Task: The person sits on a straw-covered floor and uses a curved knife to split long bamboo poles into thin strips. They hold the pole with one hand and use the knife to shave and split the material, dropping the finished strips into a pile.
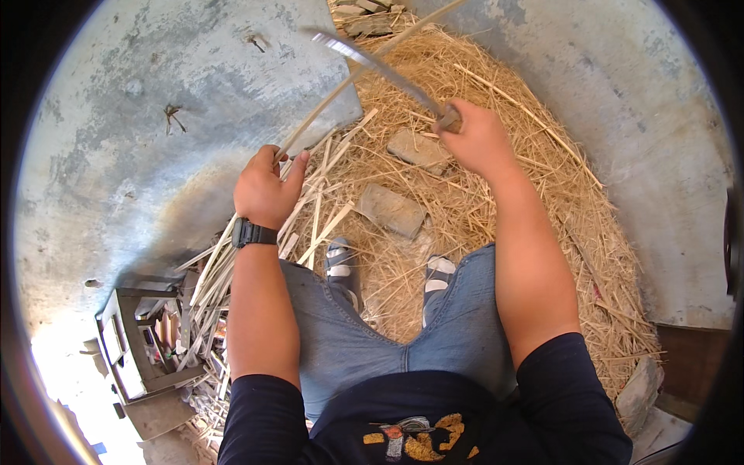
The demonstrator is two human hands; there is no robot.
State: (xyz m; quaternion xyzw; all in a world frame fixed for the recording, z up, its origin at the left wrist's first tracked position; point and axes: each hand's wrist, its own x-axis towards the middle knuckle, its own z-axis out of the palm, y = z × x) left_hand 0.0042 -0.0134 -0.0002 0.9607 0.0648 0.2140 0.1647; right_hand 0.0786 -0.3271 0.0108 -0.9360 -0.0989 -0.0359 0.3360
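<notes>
My left hand (266, 188) grips a long thin bamboo strip (364, 66) that rises up and to the right. My right hand (474, 136) is closed on the handle of a long knife, whose blade (372, 62) points up-left and crosses the strip. Both hands are held above a heap of straw-like shavings (496, 178). A black watch (253, 232) sits on my left wrist. I am seated, with blue jeans and sandalled feet (342, 263) below the hands.
Cut bamboo slats (213, 279) lie piled at my left. Flat stones (391, 209) rest in the shavings. A small grey crate (136, 341) with odds and ends stands lower left. Bare concrete floor (139, 132) spreads around.
</notes>
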